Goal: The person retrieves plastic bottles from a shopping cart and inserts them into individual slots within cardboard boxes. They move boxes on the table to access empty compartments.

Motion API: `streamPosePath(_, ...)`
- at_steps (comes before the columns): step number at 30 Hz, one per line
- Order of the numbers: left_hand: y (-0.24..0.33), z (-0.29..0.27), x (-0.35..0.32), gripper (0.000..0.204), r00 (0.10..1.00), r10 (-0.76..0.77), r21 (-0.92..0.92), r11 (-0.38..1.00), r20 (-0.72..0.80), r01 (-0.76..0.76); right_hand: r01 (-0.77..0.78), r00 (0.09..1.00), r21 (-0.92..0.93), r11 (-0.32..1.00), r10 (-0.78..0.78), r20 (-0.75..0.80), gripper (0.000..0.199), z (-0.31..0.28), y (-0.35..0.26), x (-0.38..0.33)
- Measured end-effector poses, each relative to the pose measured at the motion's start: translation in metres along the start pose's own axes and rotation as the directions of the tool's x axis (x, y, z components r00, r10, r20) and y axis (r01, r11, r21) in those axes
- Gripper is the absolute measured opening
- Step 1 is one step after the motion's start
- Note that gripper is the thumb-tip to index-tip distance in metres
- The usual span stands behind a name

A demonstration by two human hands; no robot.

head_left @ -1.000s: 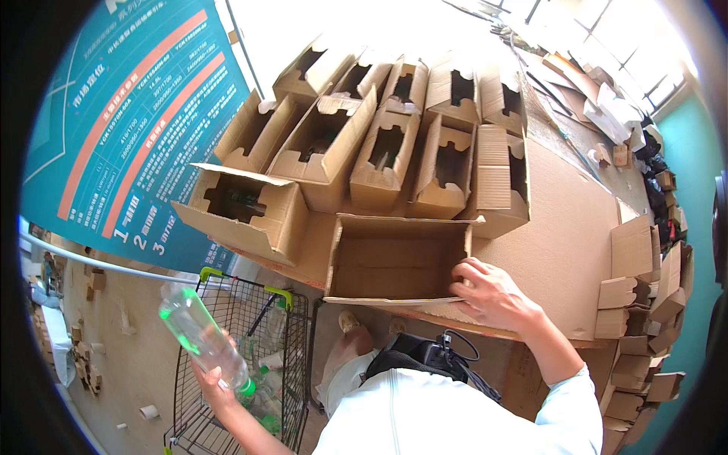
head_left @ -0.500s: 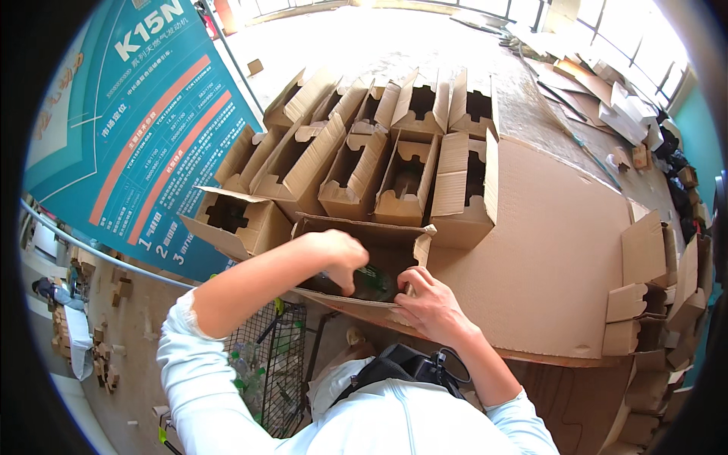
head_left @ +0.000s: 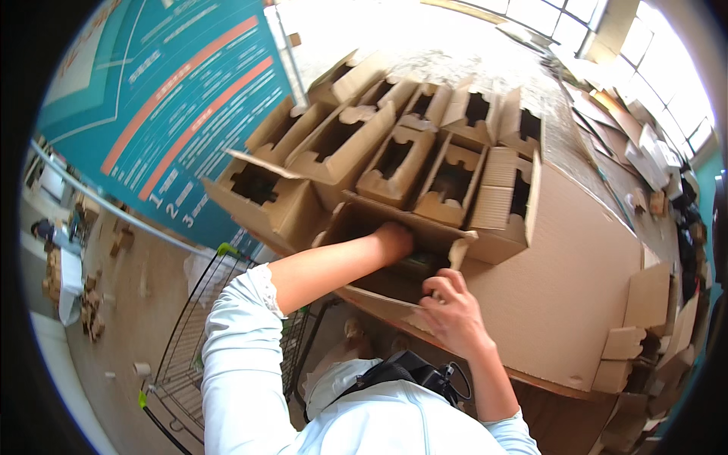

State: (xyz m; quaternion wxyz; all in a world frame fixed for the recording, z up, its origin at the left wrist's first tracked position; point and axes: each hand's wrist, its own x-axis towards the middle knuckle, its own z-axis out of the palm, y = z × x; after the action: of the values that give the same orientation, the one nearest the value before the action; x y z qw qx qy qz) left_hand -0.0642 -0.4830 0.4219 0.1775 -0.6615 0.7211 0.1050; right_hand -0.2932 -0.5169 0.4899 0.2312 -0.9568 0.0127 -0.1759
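An open cardboard box (head_left: 379, 292) lies in front of me at the table's near edge. My left hand (head_left: 394, 241) reaches down inside it from the left, its fingers hidden in the shadow. Beside that hand, low in the box, shows a dark green bottle (head_left: 422, 264), dim and partly covered; whether I grip it is unclear. My right hand (head_left: 457, 312) is closed on the box's right end, thumb and bent fingers pinching the wall near the corner. Right behind stand several open cardboard boxes (head_left: 440, 205) in rows, with notched inner pieces.
A cardboard sheet (head_left: 561, 296) covers the table to the right, with more open boxes (head_left: 629, 341) stacked beyond it. A wire shopping cart (head_left: 189, 341) stands at my lower left. Behind it rises a teal banner (head_left: 182, 98) with a metal frame, close to the boxes.
My left hand has gone deeper into the box, and the green bottle is less visible. My right hand stays at the box's right end. The whole view has shifted and tilted.
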Motion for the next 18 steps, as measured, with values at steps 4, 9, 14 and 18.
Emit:
streamPosePath(4, -0.028, -0.083, -0.081, 0.032, 0.984, 0.042, -0.423, 0.899, -0.174, -0.113, -0.122, 0.989, 0.076, 0.990, 0.127, -0.072, 0.017, 0.000, 0.008, 0.006)
streamPosePath(9, -0.076, -0.063, -0.287, 0.024, 0.620, -0.479, -0.746, 0.603, -0.621, -0.282, -0.150, 0.986, 0.057, 0.987, 0.154, -0.060, 0.019, -0.004, 0.000, 0.015)
streamPosePath(14, -0.067, 0.191, -0.435, 0.019, 0.146, -0.972, -0.823, -0.069, 0.182, 0.564, -0.181, 0.982, 0.015, 0.983, 0.180, 0.056, 0.018, -0.010, -0.007, 0.026)
streamPosePath(18, 0.009, 0.391, -0.459, 0.037, 0.116, -0.723, -0.346, -0.178, 0.681, 0.921, -0.258, 0.963, 0.000, 0.966, 0.258, 0.081, 0.018, -0.009, -0.005, 0.030)
